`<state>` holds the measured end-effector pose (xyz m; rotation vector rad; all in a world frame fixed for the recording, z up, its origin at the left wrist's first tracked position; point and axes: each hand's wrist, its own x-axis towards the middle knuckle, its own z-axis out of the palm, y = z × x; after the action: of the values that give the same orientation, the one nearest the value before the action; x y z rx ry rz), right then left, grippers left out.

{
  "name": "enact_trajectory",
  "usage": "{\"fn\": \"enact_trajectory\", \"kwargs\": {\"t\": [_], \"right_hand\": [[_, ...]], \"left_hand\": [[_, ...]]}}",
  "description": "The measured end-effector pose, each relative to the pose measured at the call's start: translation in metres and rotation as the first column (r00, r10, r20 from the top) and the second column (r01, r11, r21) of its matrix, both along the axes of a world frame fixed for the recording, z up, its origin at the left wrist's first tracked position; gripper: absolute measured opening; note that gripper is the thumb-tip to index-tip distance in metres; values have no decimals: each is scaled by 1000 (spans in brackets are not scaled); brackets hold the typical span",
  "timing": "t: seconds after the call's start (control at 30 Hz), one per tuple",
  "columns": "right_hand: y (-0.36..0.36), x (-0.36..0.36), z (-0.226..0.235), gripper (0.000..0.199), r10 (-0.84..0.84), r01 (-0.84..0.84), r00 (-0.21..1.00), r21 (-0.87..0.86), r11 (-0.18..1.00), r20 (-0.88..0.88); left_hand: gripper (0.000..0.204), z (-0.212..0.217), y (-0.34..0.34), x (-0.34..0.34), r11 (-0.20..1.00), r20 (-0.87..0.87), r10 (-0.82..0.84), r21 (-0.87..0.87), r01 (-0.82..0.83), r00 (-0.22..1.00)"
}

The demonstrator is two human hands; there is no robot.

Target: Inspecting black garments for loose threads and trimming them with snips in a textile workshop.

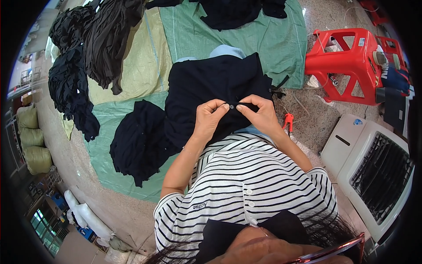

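Observation:
A dark navy garment (206, 83) lies spread across my lap. My left hand (209, 116) pinches its edge between thumb and fingers. Just to the right, my right hand (260, 115) grips the same edge in a pinch. Between the two thumbs a small round button (232, 106) shows on the dark cloth. The hands are close together, with a short stretch of the edge drawn between them. Against my left side rests a heap of dark navy garments (140, 138).
Green and yellow woven sheets (132, 105) cover the floor, with piles of dark clothes (105, 44) at the far left and more dark garments (233, 13) ahead. On the right stand a red plastic stool (347, 61), a red-handled tool (288, 122) and a white air cooler (369, 171).

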<state>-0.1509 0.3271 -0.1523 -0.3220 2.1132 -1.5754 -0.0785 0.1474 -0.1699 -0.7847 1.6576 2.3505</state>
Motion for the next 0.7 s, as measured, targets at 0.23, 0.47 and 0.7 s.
{"fn": "enact_trajectory", "kwargs": {"t": [0.23, 0.47, 0.7], "right_hand": [[4, 0, 6, 15, -21, 23, 997, -32, 999, 68], [-3, 15, 24, 15, 245, -216, 757, 121, 969, -606], [-7, 14, 15, 18, 230, -173, 790, 153, 973, -568]], "left_hand": [[23, 5, 1, -8, 998, 34, -23, 52, 21, 999], [58, 47, -11, -53, 314, 437, -494, -716, 623, 752], [15, 15, 12, -39, 997, -63, 82, 13, -81, 995]]}}
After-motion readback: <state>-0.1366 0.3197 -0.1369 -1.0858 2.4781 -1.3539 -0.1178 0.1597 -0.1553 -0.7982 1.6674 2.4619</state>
